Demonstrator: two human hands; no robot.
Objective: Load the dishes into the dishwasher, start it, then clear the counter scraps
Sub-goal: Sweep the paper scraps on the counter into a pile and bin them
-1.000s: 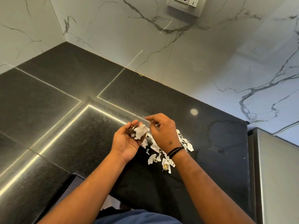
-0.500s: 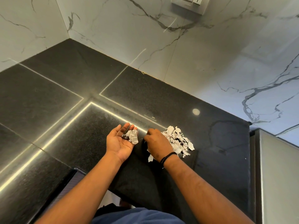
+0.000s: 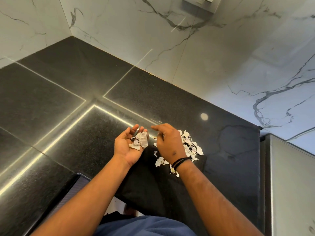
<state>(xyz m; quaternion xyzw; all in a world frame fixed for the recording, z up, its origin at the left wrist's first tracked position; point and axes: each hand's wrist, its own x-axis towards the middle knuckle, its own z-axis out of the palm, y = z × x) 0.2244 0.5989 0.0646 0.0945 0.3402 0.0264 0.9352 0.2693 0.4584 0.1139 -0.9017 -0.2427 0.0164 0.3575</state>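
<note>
We see a big white wall (image 3: 221,48) with dark wavy lines going up behind everything, and a grey switch box (image 3: 198,5) sits high on it. Below the wall is a wide black table (image 3: 68,99), shiny, with bright lines of light running across it. At the right edge stands a grey metal box (image 3: 293,184), just beside the table. Two bare arms reach in from the bottom, over a bit of blue cloth (image 3: 144,225). The left hand (image 3: 129,145) is turned palm up with its fingers spread loose, like a little bowl, and a small bunch of paper bits (image 3: 140,141) lies in it. The right hand (image 3: 168,142) is palm down just beside it, with its fingers bent loose and one finger pointing toward the left hand; we cannot tell if it holds any bit. It has a black band (image 3: 180,161) round the wrist. Under and beside the right hand, a pile of torn white scraps (image 3: 190,145) lies on the table, and a few more sit near the wrist.
</note>
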